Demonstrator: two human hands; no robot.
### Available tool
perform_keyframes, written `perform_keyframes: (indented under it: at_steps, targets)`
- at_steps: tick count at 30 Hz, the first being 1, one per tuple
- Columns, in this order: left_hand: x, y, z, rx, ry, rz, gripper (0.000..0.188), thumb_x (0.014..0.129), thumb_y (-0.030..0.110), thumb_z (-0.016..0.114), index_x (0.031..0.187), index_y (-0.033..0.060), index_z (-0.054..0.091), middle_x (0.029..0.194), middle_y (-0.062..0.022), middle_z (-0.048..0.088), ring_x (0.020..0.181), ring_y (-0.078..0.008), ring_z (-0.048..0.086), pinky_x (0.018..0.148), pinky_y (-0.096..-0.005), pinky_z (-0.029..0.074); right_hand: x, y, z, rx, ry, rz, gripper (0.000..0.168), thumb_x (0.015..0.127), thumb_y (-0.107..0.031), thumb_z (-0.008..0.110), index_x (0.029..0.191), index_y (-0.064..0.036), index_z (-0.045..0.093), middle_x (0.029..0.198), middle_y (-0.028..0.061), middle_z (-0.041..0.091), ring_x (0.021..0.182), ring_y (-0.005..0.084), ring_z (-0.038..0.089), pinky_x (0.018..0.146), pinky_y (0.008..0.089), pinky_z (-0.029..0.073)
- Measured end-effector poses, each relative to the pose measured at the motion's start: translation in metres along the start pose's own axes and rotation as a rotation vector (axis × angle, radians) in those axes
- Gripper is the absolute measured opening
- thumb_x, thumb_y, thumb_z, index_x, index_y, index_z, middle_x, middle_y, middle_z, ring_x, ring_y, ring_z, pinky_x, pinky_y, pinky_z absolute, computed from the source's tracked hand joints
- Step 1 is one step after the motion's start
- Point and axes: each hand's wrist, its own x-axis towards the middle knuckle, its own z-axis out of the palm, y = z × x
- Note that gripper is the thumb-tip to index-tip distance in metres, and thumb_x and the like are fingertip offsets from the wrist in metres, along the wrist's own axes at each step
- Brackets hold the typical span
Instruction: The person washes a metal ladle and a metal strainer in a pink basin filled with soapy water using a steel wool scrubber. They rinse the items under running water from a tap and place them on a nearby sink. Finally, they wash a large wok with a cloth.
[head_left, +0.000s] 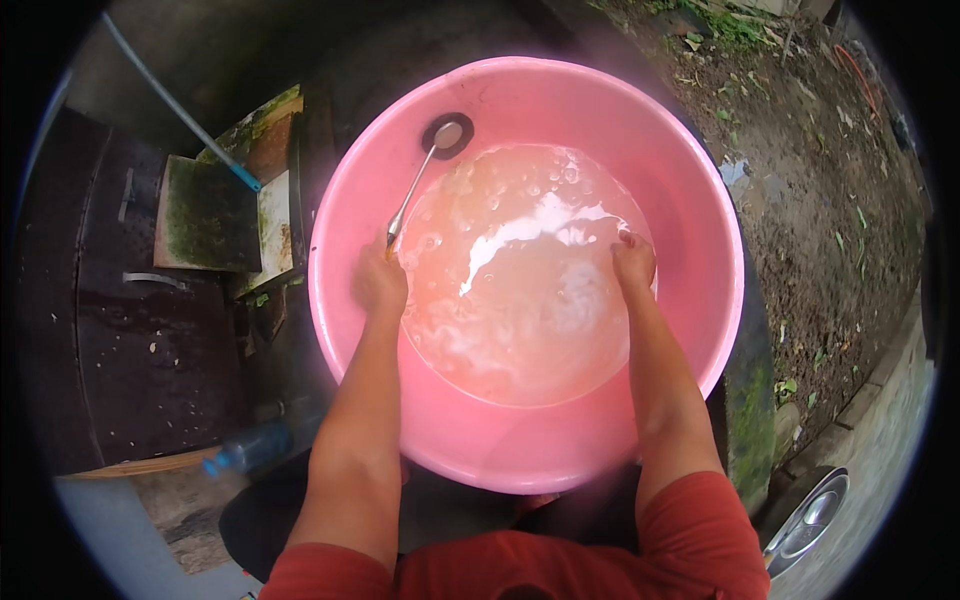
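Note:
A large pink plastic basin stands before me with cloudy, bubbly water in its bottom. At its left side my left hand is closed around the handle of a metal ladle. The round head of the ladle leans toward the basin's upper left wall and looks dark at the rim and pale in the middle. Across the basin my right hand is at the right edge of the water, its fingers curled. Its palm side is hidden, so I cannot tell whether anything is inside it.
Dark cabinet panels with handles lie at the left, beside mossy boards and a blue-tipped pole. A blue plastic bottle is at the lower left. Muddy ground spreads at the right; a metal utensil lies at the lower right.

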Motion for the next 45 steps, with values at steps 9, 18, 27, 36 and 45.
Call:
perform_keyframes:
  at_steps: [9, 18, 27, 36, 45]
  targets:
    - [-0.006, 0.01, 0.009, -0.57, -0.35, -0.221, 0.043, 0.085, 0.013, 0.059, 0.127, 0.0104, 0.048, 0.084, -0.0067, 0.057, 0.073, -0.02, 0.057, 0.063, -0.0318, 0.047, 0.012, 0.012, 0.016, 0.139, 0.075, -0.057, 0.034, 0.074, -0.023, 0.065, 0.104, -0.007, 0.066, 0.104, 0.0123, 0.066, 0.096, 0.0242, 0.062, 0.083, 0.0333, 0.047]
    - [-0.057, 0.041, -0.017, -1.581, -1.437, -0.482, 0.043, 0.096, 0.045, 0.033, 0.12, 0.0115, 0.046, 0.059, -0.0044, 0.045, 0.038, -0.0111, 0.037, 0.037, -0.0247, 0.032, 0.003, -0.008, 0.019, 0.732, -0.168, 0.055, 0.03, 0.08, -0.016, 0.064, 0.106, -0.001, 0.062, 0.089, 0.0076, 0.064, 0.073, 0.0156, 0.063, 0.06, 0.0256, 0.048]
    - [-0.07, 0.045, -0.017, -1.449, -1.683, -0.461, 0.063, 0.09, 0.061, 0.031, 0.112, 0.0045, 0.05, 0.052, -0.0044, 0.043, 0.032, -0.0086, 0.034, 0.031, -0.0221, 0.028, -0.024, -0.098, -0.022, 1.056, -0.257, -0.392, 0.074, 0.08, -0.027, 0.065, 0.139, -0.004, 0.028, 0.109, 0.0115, 0.059, 0.094, 0.0218, 0.059, 0.083, 0.0326, 0.046]
    - [-0.077, 0.052, -0.018, -1.072, -1.684, -0.433, 0.065, 0.093, 0.06, 0.022, 0.108, 0.0028, 0.05, 0.049, -0.0033, 0.039, 0.032, -0.0082, 0.03, 0.031, -0.0227, 0.026, -0.034, -0.102, -0.039, 0.755, -0.294, -0.494, 0.054, 0.07, -0.021, 0.077, 0.116, -0.004, 0.056, 0.105, 0.0085, 0.059, 0.096, 0.0178, 0.057, 0.083, 0.03, 0.046]
    - [-0.066, 0.051, -0.035, -0.89, -1.541, -0.473, 0.057, 0.089, 0.054, 0.046, 0.108, -0.0006, 0.052, 0.053, -0.0033, 0.044, 0.034, -0.0073, 0.032, 0.032, -0.022, 0.026, -0.007, -0.069, -0.004, 0.831, -0.212, -0.229, 0.025, 0.088, -0.019, 0.055, 0.104, -0.001, 0.062, 0.094, 0.0053, 0.062, 0.08, 0.008, 0.057, 0.071, 0.0244, 0.047]
